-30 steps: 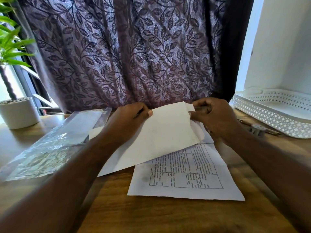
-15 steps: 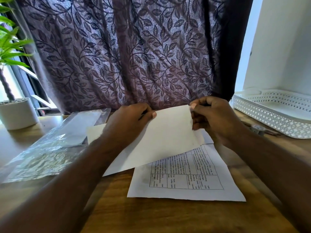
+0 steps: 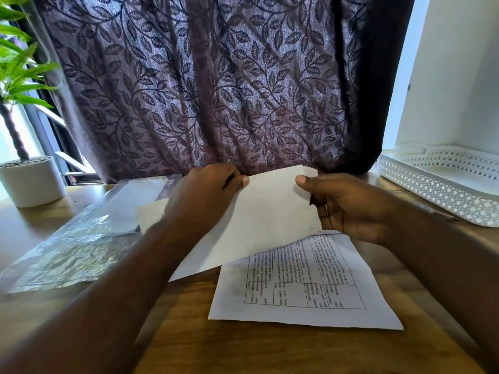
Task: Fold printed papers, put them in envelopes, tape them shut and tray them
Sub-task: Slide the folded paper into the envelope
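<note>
Envelope [image 3: 270,217] between left hand [image 3: 205,195], right hand [image 3: 348,209] (pinched)

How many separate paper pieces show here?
3: a blank sheet held by left hand and right hand; the printed sheet on the table; a cream piece behind the left hand. Others may be hidden.

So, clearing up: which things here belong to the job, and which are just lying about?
Job: held plain white paper, printed paper sheet, white perforated plastic tray, likely clear plastic packet.
Lying about: white-potted green plant, purple leaf-patterned curtain.
</note>
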Action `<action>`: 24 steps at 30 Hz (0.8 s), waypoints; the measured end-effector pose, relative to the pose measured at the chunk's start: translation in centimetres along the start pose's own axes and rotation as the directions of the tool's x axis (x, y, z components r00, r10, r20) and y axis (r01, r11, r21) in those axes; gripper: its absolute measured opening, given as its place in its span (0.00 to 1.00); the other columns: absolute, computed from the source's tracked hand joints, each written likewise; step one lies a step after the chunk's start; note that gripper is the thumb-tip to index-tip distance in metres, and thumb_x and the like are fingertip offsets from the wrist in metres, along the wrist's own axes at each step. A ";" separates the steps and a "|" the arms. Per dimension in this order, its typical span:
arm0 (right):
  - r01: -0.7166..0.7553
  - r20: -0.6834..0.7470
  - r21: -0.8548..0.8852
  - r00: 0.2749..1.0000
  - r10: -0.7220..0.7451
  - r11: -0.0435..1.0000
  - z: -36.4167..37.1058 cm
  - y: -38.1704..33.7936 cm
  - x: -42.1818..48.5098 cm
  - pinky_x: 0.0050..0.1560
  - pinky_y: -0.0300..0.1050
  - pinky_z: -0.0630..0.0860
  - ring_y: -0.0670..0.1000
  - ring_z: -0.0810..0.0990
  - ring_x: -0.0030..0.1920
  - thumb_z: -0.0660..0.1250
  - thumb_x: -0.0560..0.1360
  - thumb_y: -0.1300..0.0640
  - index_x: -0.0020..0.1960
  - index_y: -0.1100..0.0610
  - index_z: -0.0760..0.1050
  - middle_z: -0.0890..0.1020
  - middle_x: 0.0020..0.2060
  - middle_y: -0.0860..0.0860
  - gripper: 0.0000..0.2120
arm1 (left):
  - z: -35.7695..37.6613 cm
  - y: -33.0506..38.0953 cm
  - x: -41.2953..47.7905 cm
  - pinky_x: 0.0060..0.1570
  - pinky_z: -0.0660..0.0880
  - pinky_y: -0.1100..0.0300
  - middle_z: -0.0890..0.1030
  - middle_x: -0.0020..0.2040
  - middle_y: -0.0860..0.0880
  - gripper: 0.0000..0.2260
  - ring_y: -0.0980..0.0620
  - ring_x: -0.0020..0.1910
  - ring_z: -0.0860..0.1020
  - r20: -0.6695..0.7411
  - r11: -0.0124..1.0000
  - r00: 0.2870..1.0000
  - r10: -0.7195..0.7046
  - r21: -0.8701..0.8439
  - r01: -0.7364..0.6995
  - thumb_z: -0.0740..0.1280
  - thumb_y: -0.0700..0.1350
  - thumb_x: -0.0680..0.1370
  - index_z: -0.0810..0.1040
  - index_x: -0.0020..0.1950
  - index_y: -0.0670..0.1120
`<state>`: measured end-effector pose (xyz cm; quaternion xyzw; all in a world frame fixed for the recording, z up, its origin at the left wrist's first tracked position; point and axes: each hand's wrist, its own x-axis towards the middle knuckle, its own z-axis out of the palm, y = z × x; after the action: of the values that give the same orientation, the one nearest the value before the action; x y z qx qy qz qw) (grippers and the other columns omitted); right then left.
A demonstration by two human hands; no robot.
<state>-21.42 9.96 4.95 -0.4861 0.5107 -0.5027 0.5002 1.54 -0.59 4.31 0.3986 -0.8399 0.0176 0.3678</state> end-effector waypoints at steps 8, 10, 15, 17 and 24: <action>-0.132 0.167 0.088 0.979 0.116 0.987 -1.4 0.8 0.5 0.55 0.59 0.82 0.59 0.85 0.51 0.71 0.71 0.53 0.56 0.60 0.85 0.84 0.56 0.61 0.17 | -0.4 0.8 -0.2 0.38 0.77 0.53 0.78 0.35 0.56 0.12 0.56 0.35 0.76 0.042 0.998 0.997 0.062 -0.016 -0.062 0.63 0.58 0.80 0.75 0.41 0.54; -0.132 0.238 0.108 0.966 0.103 0.985 -1.6 0.9 0.5 0.56 0.59 0.82 0.59 0.85 0.54 0.76 0.68 0.52 0.58 0.60 0.84 0.84 0.58 0.61 0.21 | -0.3 1.0 -0.2 0.38 0.78 0.52 0.78 0.34 0.55 0.13 0.55 0.34 0.77 0.048 0.998 0.997 0.064 -0.017 -0.063 0.63 0.58 0.80 0.76 0.43 0.52; -0.161 0.443 0.197 0.895 0.059 0.967 -1.6 1.1 0.6 0.58 0.58 0.81 0.61 0.83 0.60 0.82 0.64 0.55 0.65 0.62 0.80 0.81 0.63 0.61 0.31 | -0.8 0.8 -0.1 0.40 0.79 0.49 0.79 0.36 0.53 0.14 0.52 0.36 0.78 0.075 0.998 0.995 0.060 -0.021 -0.058 0.62 0.59 0.81 0.77 0.44 0.51; -0.147 0.449 0.195 0.892 0.045 0.970 -1.5 1.2 0.6 0.60 0.57 0.80 0.60 0.82 0.61 0.83 0.64 0.54 0.65 0.60 0.80 0.81 0.64 0.61 0.31 | -0.8 0.7 -0.1 0.41 0.79 0.49 0.80 0.38 0.53 0.14 0.52 0.37 0.78 0.088 0.998 0.995 0.053 -0.036 -0.050 0.62 0.59 0.81 0.78 0.45 0.51; -0.137 0.462 0.202 0.886 0.029 0.970 -0.7 1.4 0.6 0.62 0.60 0.79 0.61 0.82 0.61 0.82 0.64 0.56 0.64 0.59 0.81 0.81 0.64 0.61 0.30 | -1.1 0.9 0.0 0.35 0.75 0.52 0.80 0.35 0.51 0.15 0.53 0.34 0.77 0.084 0.991 0.990 0.112 -0.088 -0.105 0.62 0.58 0.81 0.77 0.41 0.49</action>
<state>-22.09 9.42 3.52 -0.5072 0.3380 -0.4080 0.6797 1.58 0.37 5.38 0.3370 -0.8759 -0.0151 0.3448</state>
